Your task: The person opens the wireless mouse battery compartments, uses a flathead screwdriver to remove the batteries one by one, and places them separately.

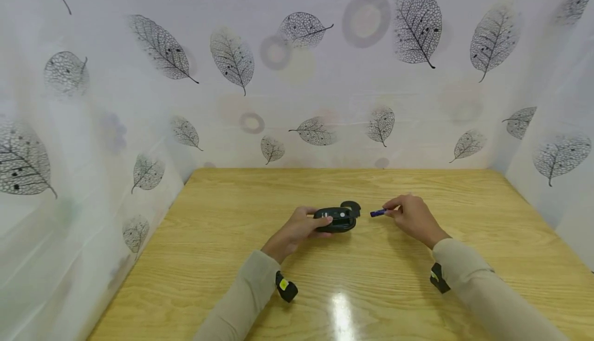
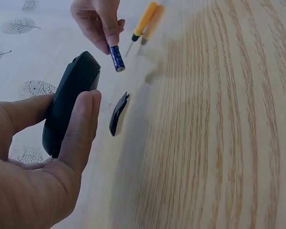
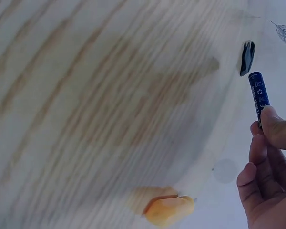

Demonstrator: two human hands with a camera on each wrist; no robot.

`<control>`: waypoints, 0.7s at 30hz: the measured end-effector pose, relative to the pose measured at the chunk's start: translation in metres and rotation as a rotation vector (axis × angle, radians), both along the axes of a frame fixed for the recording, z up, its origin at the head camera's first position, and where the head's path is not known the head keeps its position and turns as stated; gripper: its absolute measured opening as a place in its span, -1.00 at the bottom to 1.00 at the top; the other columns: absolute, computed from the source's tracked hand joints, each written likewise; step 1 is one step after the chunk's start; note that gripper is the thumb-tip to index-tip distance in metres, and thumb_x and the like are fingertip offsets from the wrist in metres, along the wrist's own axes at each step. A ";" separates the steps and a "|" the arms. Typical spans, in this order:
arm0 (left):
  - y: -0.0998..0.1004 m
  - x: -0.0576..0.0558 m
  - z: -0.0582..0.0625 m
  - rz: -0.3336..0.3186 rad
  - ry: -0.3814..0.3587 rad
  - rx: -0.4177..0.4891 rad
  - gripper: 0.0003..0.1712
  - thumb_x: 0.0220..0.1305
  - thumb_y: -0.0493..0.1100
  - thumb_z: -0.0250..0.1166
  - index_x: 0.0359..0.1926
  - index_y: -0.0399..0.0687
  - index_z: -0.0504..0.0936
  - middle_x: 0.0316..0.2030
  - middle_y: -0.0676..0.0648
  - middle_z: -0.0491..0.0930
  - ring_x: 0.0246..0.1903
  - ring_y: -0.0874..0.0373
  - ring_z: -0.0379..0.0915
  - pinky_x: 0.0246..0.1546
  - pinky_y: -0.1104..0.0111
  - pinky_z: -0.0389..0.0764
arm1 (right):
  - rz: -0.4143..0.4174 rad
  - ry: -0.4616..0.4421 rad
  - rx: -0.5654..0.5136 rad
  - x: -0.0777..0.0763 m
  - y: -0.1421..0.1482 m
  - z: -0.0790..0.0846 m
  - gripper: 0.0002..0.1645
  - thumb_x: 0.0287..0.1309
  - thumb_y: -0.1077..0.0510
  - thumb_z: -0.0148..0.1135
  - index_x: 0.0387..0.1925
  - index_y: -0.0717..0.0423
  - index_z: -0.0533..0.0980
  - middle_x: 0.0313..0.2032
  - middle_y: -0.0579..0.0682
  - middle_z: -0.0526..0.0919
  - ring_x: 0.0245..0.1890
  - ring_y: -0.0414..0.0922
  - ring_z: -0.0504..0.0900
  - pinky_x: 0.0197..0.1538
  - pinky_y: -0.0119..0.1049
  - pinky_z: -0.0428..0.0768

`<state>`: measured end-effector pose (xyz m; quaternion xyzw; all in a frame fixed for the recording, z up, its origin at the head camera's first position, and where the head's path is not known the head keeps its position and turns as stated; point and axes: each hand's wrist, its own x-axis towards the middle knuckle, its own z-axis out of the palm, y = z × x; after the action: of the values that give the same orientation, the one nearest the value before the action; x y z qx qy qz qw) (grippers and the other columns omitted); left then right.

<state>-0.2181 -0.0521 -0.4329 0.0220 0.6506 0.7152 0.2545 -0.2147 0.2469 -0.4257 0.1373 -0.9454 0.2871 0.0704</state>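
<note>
My left hand (image 1: pixel 297 228) grips a black computer mouse (image 1: pixel 335 226), its underside facing up and a battery slot uncovered, with the thumb laid across that face. In the left wrist view the mouse (image 2: pixel 69 102) sits between thumb and fingers. Off to the right, my right hand (image 1: pixel 414 219) pinches a blue cylindrical battery (image 1: pixel 377 213) by one end, its free end pointing toward the mouse but apart from it. The right wrist view shows the battery (image 3: pixel 259 95) between thumb and fingertips. A curved black cover (image 1: pixel 351 208) lies on the table just beyond the mouse.
A screwdriver with a yellow handle (image 2: pixel 146 19) lies on the wooden table (image 1: pixel 232 196) near my right hand; the head view does not show it. Behind the table hangs a pale curtain (image 1: pixel 325 88) with a leaf print, which also runs along both sides.
</note>
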 end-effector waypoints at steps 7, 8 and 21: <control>-0.002 0.001 -0.001 0.010 0.006 -0.006 -0.30 0.38 -0.29 0.33 0.38 -0.52 0.25 0.13 -0.42 0.47 -0.06 -0.09 0.67 0.01 0.18 0.71 | 0.000 -0.003 0.028 -0.003 0.000 -0.005 -0.85 0.19 0.43 0.33 -0.21 0.34 0.73 -0.17 0.27 0.74 -0.30 0.07 0.69 0.09 0.27 0.55; -0.002 0.001 -0.001 0.012 0.005 -0.010 -0.30 0.38 -0.29 0.34 0.38 -0.52 0.25 0.12 -0.41 0.47 -0.06 -0.09 0.67 0.01 0.18 0.71 | 0.002 -0.004 0.032 -0.004 0.000 -0.005 -0.85 0.18 0.43 0.33 -0.21 0.33 0.73 -0.16 0.27 0.74 -0.28 0.10 0.68 0.00 0.23 0.60; -0.004 0.003 -0.003 -0.014 0.015 -0.021 -0.36 0.39 -0.26 0.34 0.35 -0.50 0.33 0.12 -0.38 0.51 -0.09 -0.10 0.69 0.01 0.18 0.71 | 0.021 -0.060 0.187 -0.015 0.002 -0.010 -0.86 0.19 0.41 0.34 -0.23 0.28 0.73 -0.21 0.18 0.76 -0.10 0.23 0.69 0.36 0.35 0.27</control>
<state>-0.2146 -0.0558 -0.4356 0.0293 0.6597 0.7065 0.2547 -0.2297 0.2484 -0.4361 0.1445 -0.9682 0.2024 0.0257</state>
